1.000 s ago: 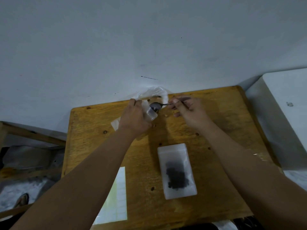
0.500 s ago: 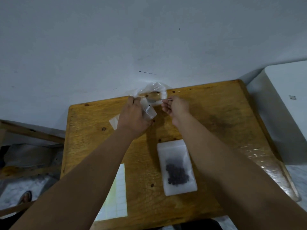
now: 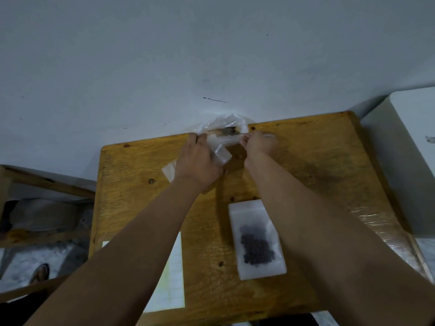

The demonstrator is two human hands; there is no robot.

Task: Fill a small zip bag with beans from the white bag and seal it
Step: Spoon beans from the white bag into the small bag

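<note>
My left hand (image 3: 200,161) pinched the small zip bag (image 3: 220,155) open beside the white bag (image 3: 226,124) at the desk's (image 3: 306,161) far edge; right hand (image 3: 259,144) gripped the spoon (image 3: 229,131) inside it, scooping beans.

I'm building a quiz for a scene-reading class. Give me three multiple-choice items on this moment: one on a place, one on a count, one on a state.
1. Where does the white bag sit?
A. at the table's far edge, by the wall
B. at the near edge
C. on the floor

2. How many zip bags holding dark beans lie flat on the table?
A. none
B. one
C. three

3. What is the left hand doing?
A. lying flat and empty
B. pressing the grid sheet
C. holding a small clear zip bag

Answers:
1. A, it rests against the wall at the wooden table's far edge.
2. B, a single filled zip bag lies near the right forearm.
3. C, its grip is closed on the small zip bag, while the right hand works a spoon at the white bag's mouth.
</note>
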